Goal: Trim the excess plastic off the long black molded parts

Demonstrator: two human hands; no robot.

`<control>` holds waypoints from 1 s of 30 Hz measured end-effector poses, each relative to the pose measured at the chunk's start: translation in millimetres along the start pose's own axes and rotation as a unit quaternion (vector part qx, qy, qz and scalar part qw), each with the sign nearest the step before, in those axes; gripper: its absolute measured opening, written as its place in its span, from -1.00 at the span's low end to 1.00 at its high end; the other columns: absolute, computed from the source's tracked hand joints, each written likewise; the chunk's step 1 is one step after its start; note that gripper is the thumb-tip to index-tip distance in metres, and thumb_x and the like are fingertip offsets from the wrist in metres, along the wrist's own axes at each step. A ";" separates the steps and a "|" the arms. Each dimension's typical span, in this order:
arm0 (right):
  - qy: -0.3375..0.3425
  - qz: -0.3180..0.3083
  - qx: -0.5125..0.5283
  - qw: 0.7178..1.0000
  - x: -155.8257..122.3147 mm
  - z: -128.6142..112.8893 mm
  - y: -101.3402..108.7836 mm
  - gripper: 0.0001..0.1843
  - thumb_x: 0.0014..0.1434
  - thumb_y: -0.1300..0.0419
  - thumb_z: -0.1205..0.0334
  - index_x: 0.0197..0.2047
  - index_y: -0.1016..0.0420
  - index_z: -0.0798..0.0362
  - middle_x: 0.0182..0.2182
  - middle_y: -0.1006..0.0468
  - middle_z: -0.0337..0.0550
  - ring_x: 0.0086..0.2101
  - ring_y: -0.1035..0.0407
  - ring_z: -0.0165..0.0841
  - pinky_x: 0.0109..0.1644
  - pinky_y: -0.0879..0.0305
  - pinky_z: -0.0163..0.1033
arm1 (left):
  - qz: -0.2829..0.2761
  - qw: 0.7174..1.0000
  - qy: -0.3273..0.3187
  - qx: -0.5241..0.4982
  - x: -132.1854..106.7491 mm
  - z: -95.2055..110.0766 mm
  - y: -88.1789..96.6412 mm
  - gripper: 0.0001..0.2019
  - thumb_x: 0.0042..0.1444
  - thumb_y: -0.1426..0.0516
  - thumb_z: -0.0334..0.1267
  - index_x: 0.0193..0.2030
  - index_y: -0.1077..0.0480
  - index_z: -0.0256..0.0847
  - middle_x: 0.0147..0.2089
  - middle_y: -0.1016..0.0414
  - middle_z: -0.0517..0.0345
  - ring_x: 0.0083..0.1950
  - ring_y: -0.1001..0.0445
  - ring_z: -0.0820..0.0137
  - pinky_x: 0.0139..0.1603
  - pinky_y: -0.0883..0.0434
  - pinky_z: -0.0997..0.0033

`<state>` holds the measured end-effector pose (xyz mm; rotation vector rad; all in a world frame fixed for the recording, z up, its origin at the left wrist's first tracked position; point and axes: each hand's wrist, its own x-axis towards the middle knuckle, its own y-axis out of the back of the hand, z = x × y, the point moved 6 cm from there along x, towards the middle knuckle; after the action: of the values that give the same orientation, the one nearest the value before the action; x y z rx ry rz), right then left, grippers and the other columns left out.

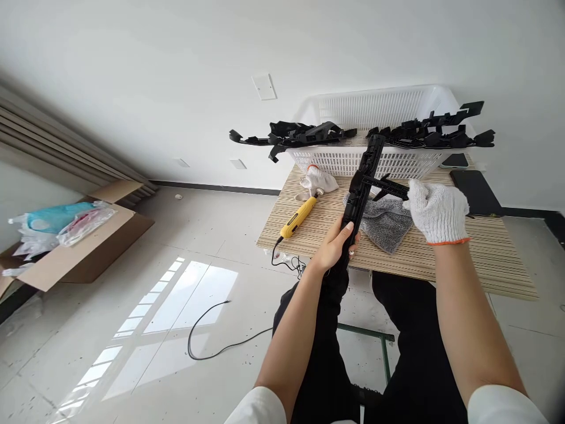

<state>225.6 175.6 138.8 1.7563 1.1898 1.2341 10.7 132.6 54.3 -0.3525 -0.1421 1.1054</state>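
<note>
My bare left hand is wrapped round the near end of a long black plastic part that stretches away over the table toward the basket. My right hand, in a white knit glove with an orange cuff, is closed on a smaller black bracket piece that meets the long part crosswise. Under them lies a grey cloth on the striped wooden table.
A yellow electric screwdriver lies left of the long part, its cable running to the floor. A spare white glove lies beside it. The white basket at the back carries black plastic parts. Dark devices lie right. A cardboard box stands on the floor left.
</note>
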 end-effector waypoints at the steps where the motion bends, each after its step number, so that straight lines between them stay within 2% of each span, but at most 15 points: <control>1: 0.008 0.006 -0.009 1.000 0.3 -0.3 -2.1 -0.37 0.39 0.20 0.02 -0.42 -0.59 0.06 -0.50 -0.61 0.05 -0.49 -0.36 -0.19 -0.39 0.02 -0.14 | 0.001 1.000 0.000 0.001 -0.1 0.3 0.0 -0.65 0.35 -0.14 0.12 -0.04 -0.23 -0.11 -0.28 -0.34 0.29 -0.47 -0.26 0.59 -0.47 -0.30 0.53; 6: 0.054 0.043 -0.077 0.995 1.5 -4.0 -6.3 -0.39 0.38 0.26 0.15 -0.18 -0.64 0.11 -0.39 -0.62 0.12 -0.45 -0.37 -0.19 -0.38 0.08 -0.13 | 0.002 1.000 0.010 0.010 -0.4 1.6 -0.6 -0.61 0.31 -0.17 0.15 -0.06 -0.23 -0.11 -0.28 -0.36 0.28 -0.48 -0.26 0.58 -0.48 -0.34 0.53; 11: 0.110 0.078 -0.123 0.983 0.6 -6.1 -3.6 -0.45 0.36 0.19 0.19 0.02 -0.60 0.15 -0.21 -0.65 0.10 -0.51 -0.25 -0.31 -0.39 0.17 -0.15 | -0.001 1.000 0.013 0.009 0.8 -1.4 1.2 -0.60 0.31 -0.15 0.17 -0.01 -0.23 -0.10 -0.33 -0.40 0.28 -0.49 -0.30 0.54 -0.44 -0.46 0.45; 13: 0.112 0.085 -0.117 0.983 0.5 -5.5 -1.2 -0.44 0.39 0.21 0.16 -0.02 -0.62 0.12 -0.24 -0.65 0.05 -0.54 -0.21 -0.34 -0.40 0.19 -0.16 | -0.004 1.000 0.019 0.002 1.6 -3.6 1.6 -0.60 0.31 -0.15 0.17 -0.01 -0.24 -0.11 -0.35 -0.40 0.29 -0.50 -0.30 0.54 -0.44 -0.46 0.44; 16: 0.053 0.085 -0.087 0.991 1.2 -0.3 4.5 -0.38 0.42 0.22 0.02 -0.15 -0.65 0.08 -0.48 -0.55 -0.02 -0.57 -0.17 -0.33 -0.41 0.16 -0.19 | -0.008 1.000 0.021 0.001 2.4 -3.9 1.0 -0.58 0.29 -0.17 0.18 -0.03 -0.25 -0.12 -0.36 -0.41 0.28 -0.51 -0.31 0.53 -0.44 -0.44 0.45; 18: 0.021 0.079 -0.072 0.994 0.9 0.8 7.8 -0.35 0.41 0.19 -0.09 -0.24 -0.64 0.08 -0.58 -0.47 -0.03 -0.57 -0.19 -0.31 -0.42 0.11 -0.19 | -0.006 1.000 0.018 0.006 2.1 -2.3 0.4 -0.57 0.28 -0.18 0.19 -0.02 -0.26 -0.12 -0.36 -0.41 0.27 -0.51 -0.31 0.53 -0.43 -0.45 0.44; 24: -0.003 0.068 -0.067 0.995 0.5 -0.8 10.6 -0.35 0.37 0.12 -0.15 -0.42 -0.58 0.08 -0.58 -0.48 0.02 -0.54 -0.25 -0.28 -0.40 0.08 -0.16 | 0.001 1.000 0.028 0.015 0.6 -0.8 -0.4 -0.56 0.27 -0.18 0.19 0.00 -0.26 -0.12 -0.35 -0.40 0.28 -0.51 -0.30 0.54 -0.41 -0.47 0.43; 30: -0.019 0.042 -0.058 0.997 -1.0 1.5 7.0 -0.31 0.38 0.19 -0.14 -0.32 -0.64 0.08 -0.55 -0.51 0.06 -0.49 -0.33 -0.20 -0.37 0.01 -0.14 | -0.007 1.000 0.019 0.020 1.5 -2.5 0.3 -0.61 0.32 -0.15 0.16 -0.05 -0.23 -0.12 -0.36 -0.41 0.29 -0.52 -0.31 0.54 -0.45 -0.44 0.45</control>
<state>228.9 172.1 144.2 1.7519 1.0104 1.2860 11.8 133.5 51.7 -0.3362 -0.0884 1.0864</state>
